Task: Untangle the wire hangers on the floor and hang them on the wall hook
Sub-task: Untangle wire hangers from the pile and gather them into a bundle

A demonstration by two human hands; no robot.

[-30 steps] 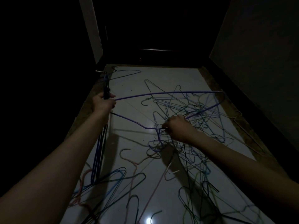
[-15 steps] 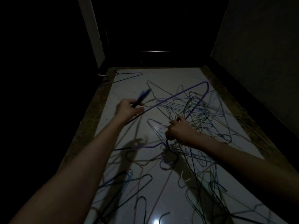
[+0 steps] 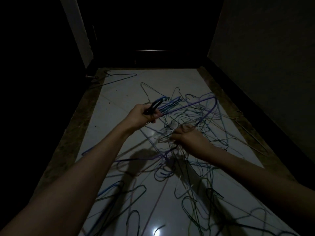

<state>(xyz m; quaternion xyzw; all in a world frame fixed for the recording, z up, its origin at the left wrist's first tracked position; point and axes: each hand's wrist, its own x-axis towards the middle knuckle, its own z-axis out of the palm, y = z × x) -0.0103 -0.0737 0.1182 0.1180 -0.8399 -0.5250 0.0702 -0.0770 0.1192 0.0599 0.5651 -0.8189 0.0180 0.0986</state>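
Working a purple hanger (image 3: 196, 103) loose from the tangle (image 3: 190, 126) is the step I judge I am on: its long bar slants up from my left hand (image 3: 141, 114) toward the far right, bends sharply, and drops back toward my right hand (image 3: 189, 138). My left fingers are curled tight round a bundle of hangers (image 3: 163, 103), dark and blue, their hooks fanning out beyond my knuckles. My right hand sits low in the knot with fingers bent around thin wires, though the dim light keeps me from telling exactly which ones it pinches. To do this well I should lift slowly, hold the neighbours down with my right hand, and turn the purple frame so its hook slides out instead of dragging the pile. These wires are thin, springy, coated in blue, green, purple, pale and pink, all triangles with curled hooks that snag each other easily. They sprawl across a glossy pale floor (image 3: 119, 103) that mirrors a light near me. One blue hanger (image 3: 119, 77) lies apart at the far left edge. I cannot make out the wall hook.
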